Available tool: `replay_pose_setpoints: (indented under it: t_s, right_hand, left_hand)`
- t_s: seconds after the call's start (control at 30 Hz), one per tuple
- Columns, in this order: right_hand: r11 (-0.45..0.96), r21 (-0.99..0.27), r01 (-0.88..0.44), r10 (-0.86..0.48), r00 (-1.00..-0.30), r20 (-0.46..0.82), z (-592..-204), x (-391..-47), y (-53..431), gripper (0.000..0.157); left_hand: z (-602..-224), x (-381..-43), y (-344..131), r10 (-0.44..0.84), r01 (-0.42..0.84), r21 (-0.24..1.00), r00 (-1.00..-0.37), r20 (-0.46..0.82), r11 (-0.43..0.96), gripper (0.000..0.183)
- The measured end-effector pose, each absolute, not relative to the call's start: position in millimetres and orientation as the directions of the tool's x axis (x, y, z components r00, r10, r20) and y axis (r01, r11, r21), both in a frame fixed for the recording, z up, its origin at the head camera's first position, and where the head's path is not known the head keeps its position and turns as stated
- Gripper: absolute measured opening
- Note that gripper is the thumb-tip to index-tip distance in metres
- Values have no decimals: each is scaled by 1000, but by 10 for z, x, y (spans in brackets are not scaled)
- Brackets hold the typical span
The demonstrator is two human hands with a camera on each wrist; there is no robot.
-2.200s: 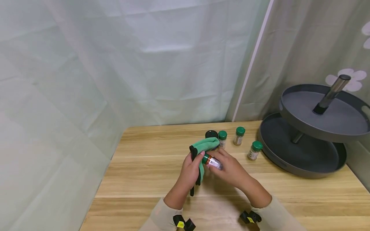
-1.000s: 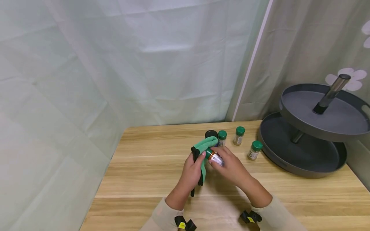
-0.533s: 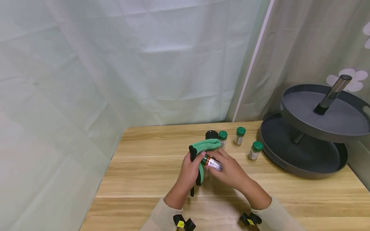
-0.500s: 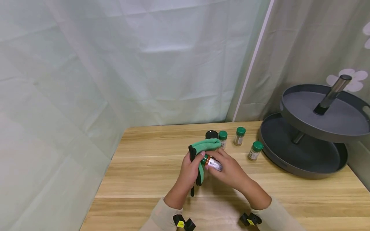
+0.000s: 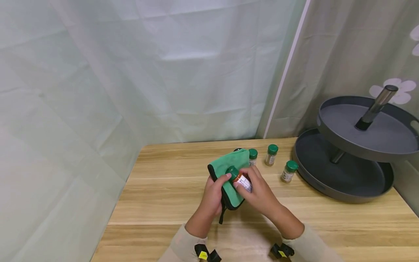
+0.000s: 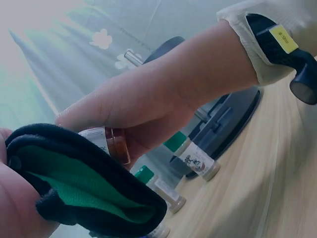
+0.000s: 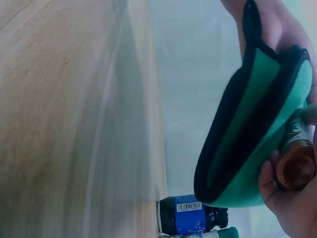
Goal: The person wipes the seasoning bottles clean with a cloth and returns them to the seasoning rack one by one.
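My left hand (image 5: pixel 212 194) holds a folded green cloth (image 5: pixel 229 160) with black edging, its thumb at the green cap of a spice jar (image 5: pixel 243 181). My right hand (image 5: pixel 262 193) grips that jar by its labelled body, tilted against the cloth above the table. Reddish-brown contents show through the jar's base (image 7: pixel 296 167) in the right wrist view. Seen from the left wrist, the cloth's black border (image 6: pixel 89 144) covers much of the jar. The fingers of my left hand are hidden behind the cloth.
Three green-capped spice jars (image 5: pixel 253 156) (image 5: pixel 270 156) (image 5: pixel 288 174) stand on the wooden table (image 5: pixel 163 189). A dark bottle (image 7: pixel 190 215) with a blue label stands behind the cloth. At right is a grey two-tier round tray (image 5: pixel 343 191); curtains hang behind.
The cloth, earlier folded narrowly around the cap, has turned and spread to show its broad face behind the jar. More of the green cap shows now, and the dark bottle is mostly covered.
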State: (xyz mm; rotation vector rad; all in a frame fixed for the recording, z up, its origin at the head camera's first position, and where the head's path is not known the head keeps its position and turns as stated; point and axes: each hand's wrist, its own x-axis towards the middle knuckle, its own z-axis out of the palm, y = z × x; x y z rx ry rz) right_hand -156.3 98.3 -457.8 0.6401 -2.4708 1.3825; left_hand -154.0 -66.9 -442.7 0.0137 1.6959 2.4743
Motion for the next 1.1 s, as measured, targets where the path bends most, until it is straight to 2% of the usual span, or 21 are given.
replay_pose_setpoints:
  t_s: [0.2,0.47,0.8,1.1]
  right_hand:
    - [489,-717,-496,-228,-867,444,-4563,-1548,969,29]
    - [463,-751,-471,-245,-882,403,-4589,-1547,969,39]
    - [418,-827,-376,-191,-926,325,-4567,-1570,984,33]
    - [236,-934,-268,-101,-963,250,-4558,-1632,1031,41]
  left_hand:
    - [-4387,-1502,-642,103,-127,926,-990,-96,-356,52]
    - [-4365,-1463,-593,106,-108,952,-991,-81,-285,49]
    - [-4368,-1441,-579,162,-112,981,-983,-87,-157,57]
    - [-4351,-1374,-520,210,-101,992,-974,-84,-72,59]
